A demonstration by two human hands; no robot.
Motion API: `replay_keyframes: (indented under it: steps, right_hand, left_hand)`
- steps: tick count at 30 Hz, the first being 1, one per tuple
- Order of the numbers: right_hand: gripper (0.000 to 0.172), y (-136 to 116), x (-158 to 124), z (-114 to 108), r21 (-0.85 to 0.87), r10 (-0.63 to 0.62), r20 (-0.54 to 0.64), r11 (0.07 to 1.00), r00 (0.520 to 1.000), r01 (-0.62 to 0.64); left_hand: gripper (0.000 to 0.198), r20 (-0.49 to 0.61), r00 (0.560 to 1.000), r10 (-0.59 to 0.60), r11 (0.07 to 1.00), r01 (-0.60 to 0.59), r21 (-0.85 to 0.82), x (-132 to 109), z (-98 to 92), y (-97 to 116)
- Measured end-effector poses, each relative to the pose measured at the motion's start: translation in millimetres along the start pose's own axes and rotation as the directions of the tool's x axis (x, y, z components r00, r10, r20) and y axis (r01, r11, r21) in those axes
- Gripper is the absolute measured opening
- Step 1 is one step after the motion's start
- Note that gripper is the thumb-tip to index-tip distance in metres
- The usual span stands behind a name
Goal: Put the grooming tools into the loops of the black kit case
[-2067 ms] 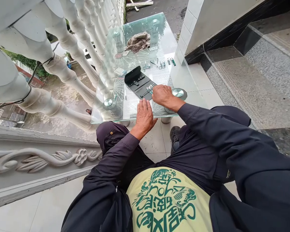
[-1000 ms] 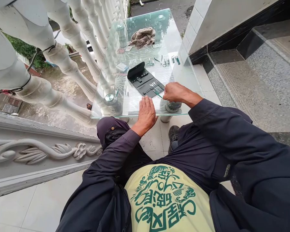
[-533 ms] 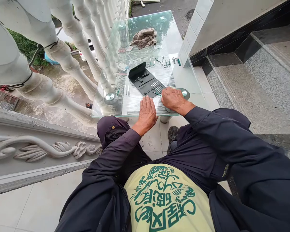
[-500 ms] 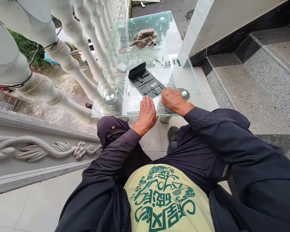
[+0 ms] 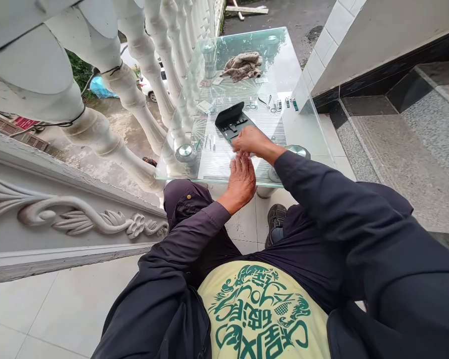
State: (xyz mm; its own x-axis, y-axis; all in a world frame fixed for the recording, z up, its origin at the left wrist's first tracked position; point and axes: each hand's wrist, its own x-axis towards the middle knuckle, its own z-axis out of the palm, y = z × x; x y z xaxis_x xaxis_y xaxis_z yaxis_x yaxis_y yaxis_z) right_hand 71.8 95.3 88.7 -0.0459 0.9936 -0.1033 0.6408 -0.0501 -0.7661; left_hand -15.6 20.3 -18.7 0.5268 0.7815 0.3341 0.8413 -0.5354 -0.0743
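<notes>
R hand [image 5: 249, 141] has shifted from table corner onto black tool case [image 5: 231, 120]; fingers curled, grasp unclear, poss. a tool. L hand [image 5: 241, 177] flat, empty, on glass table [image 5: 305, 127].

The only lettering in view was a dark green print [image 5: 260, 311] on the pale yellow shirt front [image 5: 205, 306]. It showed blocky, stylised characters ringed by curling ornament, seen upside down from the wearer's head, and they could not be read with certainty. A small white packet [image 5: 205, 106] on the glass table [image 5: 307, 129] carried marks too small to read. A red panel [image 5: 22, 122] beyond the balustrade was too blurred. Any brand on the black tool case [image 5: 230, 115] was too small to tell.
</notes>
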Motion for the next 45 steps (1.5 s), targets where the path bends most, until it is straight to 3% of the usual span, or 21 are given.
replay_keyframes:
  steps: [5, 13, 16, 20, 23, 26, 34, 38, 45]
  right_hand:
    - [0.012, -22.5, 31.0, 26.7, 0.199, 0.149, 0.078, 0.967, 0.986, -0.162]
    - [0.009, -25.3, 35.3, 35.2, 0.201, 0.131, 0.078, 0.969, 0.988, -0.144]
    - [0.015, -15.5, 26.2, 21.3, 0.136, 0.087, 0.026, 0.987, 0.996, -0.090]
    - [0.019, 16.9, 15.1, -20.5, -0.102, -0.074, -0.143, 0.993, 0.987, 0.060]
    - [0.018, 44.9, 7.4, -56.5, -0.224, -0.094, -0.246, 0.974, 0.965, 0.038]
    - [0.012, 65.0, 1.2, -73.2, -0.320, -0.126, -0.301, 0.947, 0.945, 0.024]
    - [0.029, 75.6, 4.8, -38.6, -0.614, -0.204, -0.258, 0.790, 0.944, 0.003]
    - [0.038, 73.4, 5.4, -32.3, -0.614, -0.193, -0.286, 0.789, 0.938, -0.025]
    - [0.038, 72.5, 2.9, -32.8, -0.518, -0.107, -0.284, 0.853, 0.953, -0.058]
  left_hand:
    - [0.094, 0.008, 1.000, -0.001, 0.999, 0.001, 0.035, 0.2, 3.4, -1.4]
    - [0.097, 0.031, 0.999, -0.013, 0.999, 0.011, 0.053, 1.6, 3.6, -1.1]
    - [0.095, 0.035, 0.999, 0.002, 0.999, -0.003, 0.046, 0.4, -0.1, -1.5]
    - [0.091, 0.040, 0.999, 0.005, 1.000, -0.006, 0.022, 0.7, -3.1, -1.6]
    - [0.096, 0.043, 0.999, 0.007, 1.000, -0.007, 0.001, 2.7, -3.8, -2.4]
    - [0.102, 0.051, 0.999, 0.020, 1.000, -0.019, -0.014, 5.3, -4.4, -3.9]
    - [0.120, 0.100, 0.993, 0.066, 0.998, -0.064, -0.026, 21.8, -10.6, -13.2]
    - [0.138, 0.173, 0.980, 0.097, 0.995, -0.092, -0.033, 31.0, -13.5, -16.9]
    - [0.140, 0.169, 0.982, 0.080, 0.997, -0.078, -0.022, 32.3, -9.9, -14.7]
